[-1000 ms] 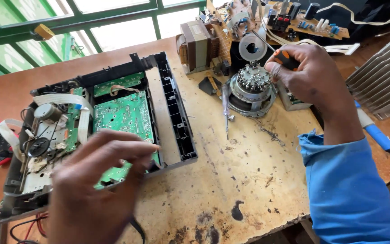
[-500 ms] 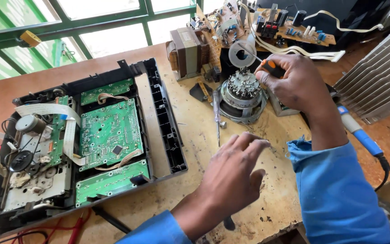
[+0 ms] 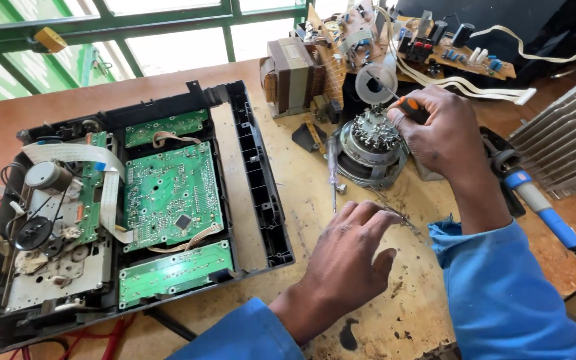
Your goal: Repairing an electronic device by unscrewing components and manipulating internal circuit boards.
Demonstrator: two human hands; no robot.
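My right hand (image 3: 441,137) grips a small orange-handled screwdriver (image 3: 408,107), its tip reaching toward a roll of solder wire (image 3: 376,83) behind a round grey motor part (image 3: 371,143). My left hand (image 3: 351,257) hovers over the bench with fingers loosely spread, holding nothing, its fingertips near a thin metal screwdriver (image 3: 332,173) lying on the wood. To the left sits an opened black player chassis (image 3: 261,193) with green circuit boards (image 3: 171,193) and white ribbon cables (image 3: 105,180).
A blue-handled soldering iron (image 3: 541,207) lies at the right beside a metal heat sink (image 3: 568,143). A transformer (image 3: 291,73) and a brown circuit board (image 3: 461,47) with wires stand at the back. Red leads (image 3: 111,333) lie at the front left.
My left hand has moved from over the opened player rightward across the bench toward the metal screwdriver. My right hand stays at the motor part with its screwdriver.
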